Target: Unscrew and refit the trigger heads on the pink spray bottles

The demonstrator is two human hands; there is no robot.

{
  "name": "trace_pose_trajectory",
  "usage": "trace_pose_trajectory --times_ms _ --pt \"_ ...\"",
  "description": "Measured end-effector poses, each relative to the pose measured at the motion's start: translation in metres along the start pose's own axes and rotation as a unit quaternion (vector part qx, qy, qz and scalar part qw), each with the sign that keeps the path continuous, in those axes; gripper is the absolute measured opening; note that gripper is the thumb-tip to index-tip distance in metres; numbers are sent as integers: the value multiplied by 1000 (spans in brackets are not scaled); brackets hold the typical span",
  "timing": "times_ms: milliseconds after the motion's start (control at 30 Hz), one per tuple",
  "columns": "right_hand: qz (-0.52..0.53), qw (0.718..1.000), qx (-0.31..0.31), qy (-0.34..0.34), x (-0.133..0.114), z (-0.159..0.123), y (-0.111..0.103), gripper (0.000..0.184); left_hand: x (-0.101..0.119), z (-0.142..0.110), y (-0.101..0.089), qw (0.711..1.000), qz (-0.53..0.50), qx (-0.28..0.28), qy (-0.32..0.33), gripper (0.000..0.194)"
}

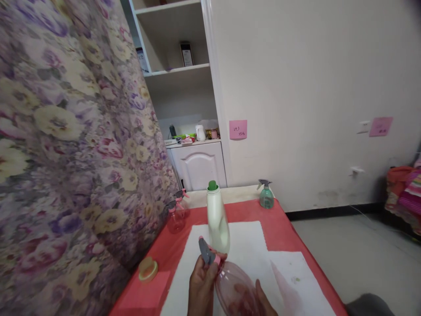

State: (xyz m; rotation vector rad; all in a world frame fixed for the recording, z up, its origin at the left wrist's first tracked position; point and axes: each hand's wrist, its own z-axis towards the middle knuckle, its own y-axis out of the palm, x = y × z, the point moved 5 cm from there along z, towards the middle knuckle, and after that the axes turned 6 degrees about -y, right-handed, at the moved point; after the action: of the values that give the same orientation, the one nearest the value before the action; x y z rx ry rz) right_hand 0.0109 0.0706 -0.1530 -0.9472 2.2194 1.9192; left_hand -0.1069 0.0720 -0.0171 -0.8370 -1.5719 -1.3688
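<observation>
A clear pink spray bottle with a grey and pink trigger head is tilted between my hands. The fingers of my left hand are wrapped round the trigger head and neck. My right hand holds the round body from the right side; its lower part is cut off by the frame edge. Just beyond them stands a pale green jug with a green cap, upright on white paper.
Several pink spray bottles stand at the table's left edge, a green spray bottle at the far right corner. Two rolls of tape lie at the left. Stained white paper is on the right of the red tablecloth. A floral curtain hangs left.
</observation>
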Motion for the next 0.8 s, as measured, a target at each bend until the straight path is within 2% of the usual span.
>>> trace_pose_trajectory --times_ms 133,233,300,367,500,667,733,800 --pt "-66 998 12 -20 3 11 -16 61 -2 -1 -2 999 29 17 5 36" --pt "-137 985 -20 -100 -6 7 -12 74 -1 -3 -1 998 44 38 15 35" --pt "-149 976 -49 -149 -14 -1 -4 83 0 -5 1 998 42 43 17 36" --pt "-134 979 -60 -138 -18 -8 2 79 2 -6 4 999 35 32 15 37" --pt "-112 991 -52 -57 -19 -16 9 52 4 -6 10 1000 24 0 6 43" --pt "-77 996 -41 -5 -15 -24 21 59 0 -4 9 999 35 -15 5 41" --pt "-74 996 -42 -15 -16 -25 25 62 -2 -3 6 999 47 -18 -2 40" --pt "-85 994 -53 -54 -20 -27 28 60 -4 -1 2 999 48 -7 -1 40"
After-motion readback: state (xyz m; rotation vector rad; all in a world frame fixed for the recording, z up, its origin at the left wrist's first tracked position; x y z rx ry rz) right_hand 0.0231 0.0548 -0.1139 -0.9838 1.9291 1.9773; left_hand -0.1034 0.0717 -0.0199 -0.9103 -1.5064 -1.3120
